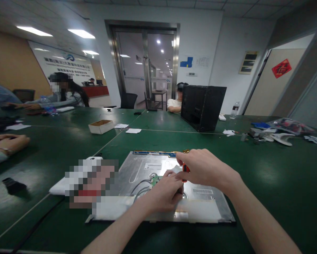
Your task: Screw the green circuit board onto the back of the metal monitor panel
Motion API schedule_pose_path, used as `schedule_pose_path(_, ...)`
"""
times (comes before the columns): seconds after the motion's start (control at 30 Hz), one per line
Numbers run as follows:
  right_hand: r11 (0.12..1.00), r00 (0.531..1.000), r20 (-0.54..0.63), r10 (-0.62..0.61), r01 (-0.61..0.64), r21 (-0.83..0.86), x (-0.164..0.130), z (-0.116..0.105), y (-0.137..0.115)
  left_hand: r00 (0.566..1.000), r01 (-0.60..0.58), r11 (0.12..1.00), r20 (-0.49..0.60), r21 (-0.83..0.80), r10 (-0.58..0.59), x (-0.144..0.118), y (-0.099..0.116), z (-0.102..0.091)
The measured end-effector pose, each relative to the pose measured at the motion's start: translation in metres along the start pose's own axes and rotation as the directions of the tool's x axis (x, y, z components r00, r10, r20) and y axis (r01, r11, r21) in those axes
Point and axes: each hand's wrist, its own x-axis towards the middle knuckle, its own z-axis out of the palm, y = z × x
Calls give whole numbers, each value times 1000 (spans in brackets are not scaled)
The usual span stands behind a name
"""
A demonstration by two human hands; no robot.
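Observation:
A flat metal display panel [126, 176] lies on the green table in front of me, with a thin blue circuit strip [154, 153] along its far edge. My right hand [203, 167] is closed around the orange-and-black handle of a screwdriver [185, 168], held upright over the middle of the panel. Just below it, my left hand [165, 192] rests on the panel with its fingers curled in; what they grip is hidden. A small green circuit board [155, 180] with dark cables shows beside the left fingers. The screwdriver's tip is out of sight.
Left of the panel lies a white object [60, 185], partly blurred out. Farther off are an open small box [101, 127], a black computer case [203, 107], a bottle [235, 110] and scattered parts [274, 135]. Another person's hands [12, 143] rest at the left.

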Motion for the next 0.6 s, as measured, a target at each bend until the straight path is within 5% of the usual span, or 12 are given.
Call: schedule_pose_path(0.6, 992, 995, 42, -90, 85, 95, -6, -2, 3, 1000, -29, 998, 6, 61, 28, 1, -2, 2)
